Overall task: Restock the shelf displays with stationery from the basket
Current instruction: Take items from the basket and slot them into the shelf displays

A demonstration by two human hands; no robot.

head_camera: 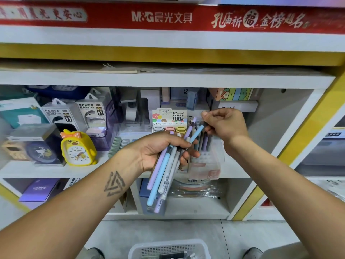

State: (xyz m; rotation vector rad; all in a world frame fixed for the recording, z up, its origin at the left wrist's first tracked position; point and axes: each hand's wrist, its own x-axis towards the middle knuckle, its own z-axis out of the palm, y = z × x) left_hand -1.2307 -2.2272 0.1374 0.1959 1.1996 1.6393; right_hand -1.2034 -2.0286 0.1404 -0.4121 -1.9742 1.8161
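Observation:
My left hand [164, 148] grips a bundle of several pastel pens [162, 176], purple, blue and grey, held slanted in front of the shelf. My right hand [224, 126] hovers just right of the bundle's upper tips, fingers curled, thumb and fingers pinching the top of one pen above the clear pen display stand [205, 157]. That stand sits on the middle shelf with several pens upright in it. The white basket [168, 248] lies on the floor between my feet, at the bottom edge of the view.
A pencil-lead display box [169, 121] stands behind the pens. A yellow duck clock [77, 148], power bank boxes [61, 116] and a boxed clock fill the shelf's left side. The white shelf board [56, 170] runs below, with wrapped goods in lower compartments.

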